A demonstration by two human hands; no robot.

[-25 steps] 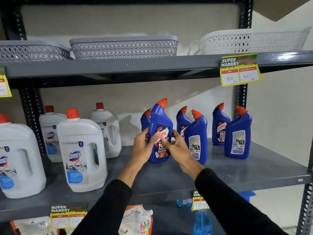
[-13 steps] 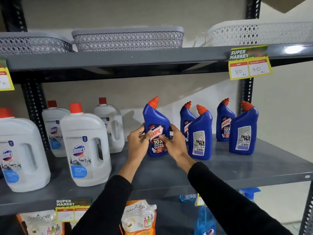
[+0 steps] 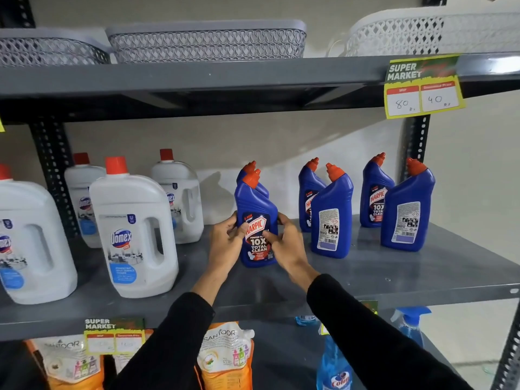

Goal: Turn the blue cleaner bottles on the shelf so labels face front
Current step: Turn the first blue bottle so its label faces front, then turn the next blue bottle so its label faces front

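Note:
Several blue cleaner bottles with orange caps stand on the grey middle shelf (image 3: 394, 274). My left hand (image 3: 225, 240) and my right hand (image 3: 287, 246) both grip the front-left bottle (image 3: 256, 218), which stands on the shelf with its red label facing me. Another blue bottle (image 3: 261, 190) is mostly hidden behind it. To the right, two front bottles (image 3: 332, 218) (image 3: 408, 212) show their white back labels with barcodes. Two rear bottles (image 3: 308, 192) (image 3: 375, 192) show their front labels.
Large white jugs with red caps (image 3: 132, 235) fill the left of the same shelf. Grey and white baskets (image 3: 208, 42) sit on the shelf above, with a yellow price tag (image 3: 423, 85) on its edge. Orange pouches (image 3: 225, 356) and a blue spray bottle (image 3: 333, 364) are below.
The held bottle has come down onto the shelf and turned so its front label faces me squarely. Both hands stayed on it. The camera moved closer.

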